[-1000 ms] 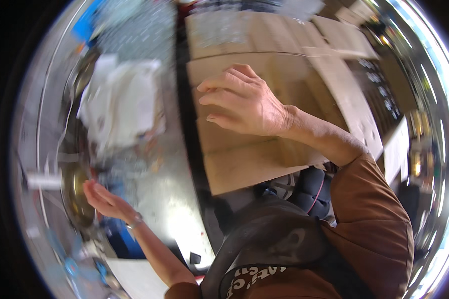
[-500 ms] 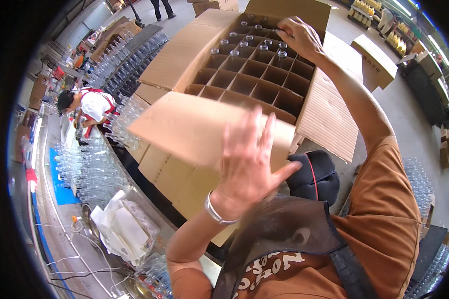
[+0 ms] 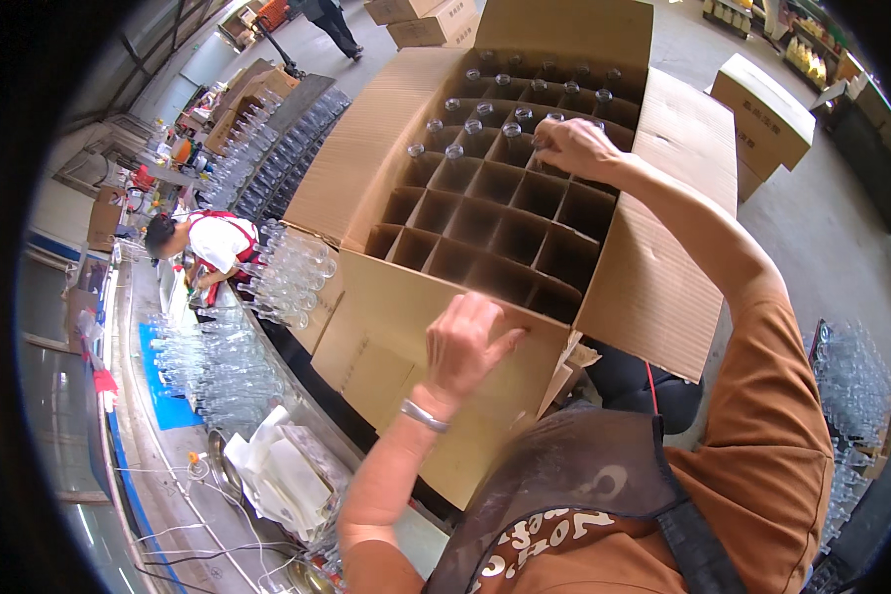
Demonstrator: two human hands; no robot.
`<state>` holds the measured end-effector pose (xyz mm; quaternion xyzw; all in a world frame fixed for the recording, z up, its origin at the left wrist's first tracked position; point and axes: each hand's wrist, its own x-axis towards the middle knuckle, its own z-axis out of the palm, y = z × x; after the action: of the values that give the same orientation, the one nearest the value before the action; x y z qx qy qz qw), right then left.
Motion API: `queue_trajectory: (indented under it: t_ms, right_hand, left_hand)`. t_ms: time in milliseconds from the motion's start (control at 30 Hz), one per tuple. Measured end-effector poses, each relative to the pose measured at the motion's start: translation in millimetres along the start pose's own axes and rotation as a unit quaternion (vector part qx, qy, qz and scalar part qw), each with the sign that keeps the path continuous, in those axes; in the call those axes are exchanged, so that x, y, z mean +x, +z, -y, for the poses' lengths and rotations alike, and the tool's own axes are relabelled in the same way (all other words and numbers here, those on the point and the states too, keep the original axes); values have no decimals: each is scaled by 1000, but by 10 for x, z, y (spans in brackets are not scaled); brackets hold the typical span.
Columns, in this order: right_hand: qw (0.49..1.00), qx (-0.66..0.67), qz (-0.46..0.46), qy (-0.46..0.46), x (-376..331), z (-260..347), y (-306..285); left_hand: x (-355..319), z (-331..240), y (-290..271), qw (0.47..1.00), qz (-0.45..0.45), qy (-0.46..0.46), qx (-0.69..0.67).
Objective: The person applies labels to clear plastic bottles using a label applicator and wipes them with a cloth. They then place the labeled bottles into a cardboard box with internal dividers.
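A large open cardboard box (image 3: 445,280) stands before me, split by cardboard dividers (image 3: 493,180) into many square cells. Clear glass bottles (image 3: 511,130) stand upright in the far cells, with only their necks and mouths showing. Over the box, among these necks, my right hand (image 3: 576,148) has its fingers drawn together and pointing down. What they hold, if anything, is hidden. Against the top edge of the near flap (image 3: 396,327), which hangs down outside the box, rests my left hand (image 3: 465,342). Its fingers are lightly bent and the thumb sticks out to the right.
Side flaps (image 3: 678,218) spread outward. At the left, a person (image 3: 218,241) in a white top works by a bench crowded with glass bottles (image 3: 223,361). White sheets (image 3: 279,465) lie nearer. Closed cartons (image 3: 757,114) stand at the far right. Another person's legs (image 3: 337,28) show at the back.
The near flap has come down from its raised, slanted position, with my left hand following it. My right hand has moved from the box's far right corner toward me, to a nearer row of bottles.
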<state>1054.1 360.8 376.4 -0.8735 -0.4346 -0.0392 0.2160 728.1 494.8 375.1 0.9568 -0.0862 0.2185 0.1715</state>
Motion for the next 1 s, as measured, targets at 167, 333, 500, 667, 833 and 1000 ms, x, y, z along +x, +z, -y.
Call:
queue_trajectory:
  t_ms: [167, 333, 500, 667, 833, 1000]
  right_hand:
    - [852, 397, -313, -138, 268, -503, -1063]
    - [832, 379, -391, -102, 495, -556, -2490]
    - [992, -58, 71, -84, 535, -59, -1381]
    - [938, -211, 275, 10, 393, -191, -785]
    - [934, -257, 249, 5, 255, -399, -418]
    - [953, -197, 224, 56, 179, -365, -613]
  left_hand:
    - [724, 626, -76, 991, 48, -58, -114]
    - [1818, 1494, 476, 997, 16, -78, -19]
    - [2080, 2000, 1138, 979, -4, -206, 2]
    - [2280, 2118, 1421, 971, -79, -189, -124]
    - [2236, 2161, 1348, 951, -205, -197, -123]
    - [2499, 1708, 232, 922, -329, -87, -183]
